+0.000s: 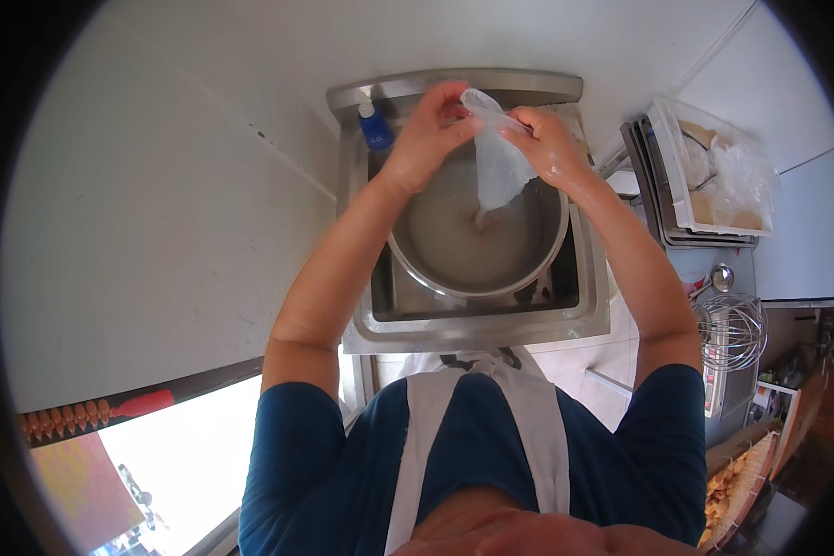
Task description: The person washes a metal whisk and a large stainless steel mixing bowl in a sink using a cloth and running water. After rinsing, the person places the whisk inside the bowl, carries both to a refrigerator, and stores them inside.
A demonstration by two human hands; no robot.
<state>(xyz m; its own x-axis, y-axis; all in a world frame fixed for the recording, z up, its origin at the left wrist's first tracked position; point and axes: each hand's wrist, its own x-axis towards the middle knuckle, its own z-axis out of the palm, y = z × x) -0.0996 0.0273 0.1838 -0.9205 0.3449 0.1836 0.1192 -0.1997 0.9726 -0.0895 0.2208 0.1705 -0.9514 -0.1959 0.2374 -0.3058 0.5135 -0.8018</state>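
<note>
Between both hands, over a large round metal pot (452, 267), hangs a translucent white plastic bag (502, 170). My left hand (438, 128) pinches the bag's upper edge from the left. On the other side, my right hand (545, 146) grips the gathered top of the bag, with wet spots on the skin. The bag's narrow lower tip reaches down toward the cloudy liquid (434, 229) in the pot; whether it touches the liquid I cannot tell. The pot stands in a stainless steel sink (472, 337).
A blue pump bottle (376, 132) stands at the sink's back left corner. To the right are a white plastic crate (681, 187) with clear bags on dark trays (643, 181), a ladle (723, 276) and a wire whisk (733, 332). A woven basket (747, 479) is at lower right.
</note>
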